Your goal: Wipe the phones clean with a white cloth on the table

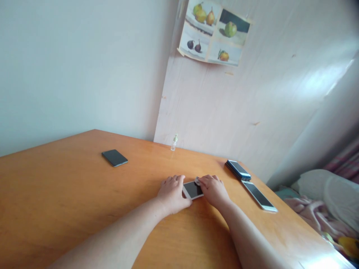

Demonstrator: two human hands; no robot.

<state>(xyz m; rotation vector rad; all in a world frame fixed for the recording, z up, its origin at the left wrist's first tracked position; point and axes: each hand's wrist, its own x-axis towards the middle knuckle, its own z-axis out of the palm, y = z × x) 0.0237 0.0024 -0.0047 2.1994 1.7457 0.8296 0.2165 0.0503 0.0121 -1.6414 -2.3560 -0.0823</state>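
Note:
A white smartphone with a dark screen lies on the wooden table in front of me. My left hand grips its left end, thumb at the near edge and fingers at the far side. Bunched under the fingers of my right hand is a small white wipe, pressed against the right part of the screen. That hand hides the phone's right end and much of the wipe.
A small clear spray bottle stands by the wall. One dark phone lies at the left. Stacked phones and a long white phone lie near the right edge of the table. Bedding is beyond.

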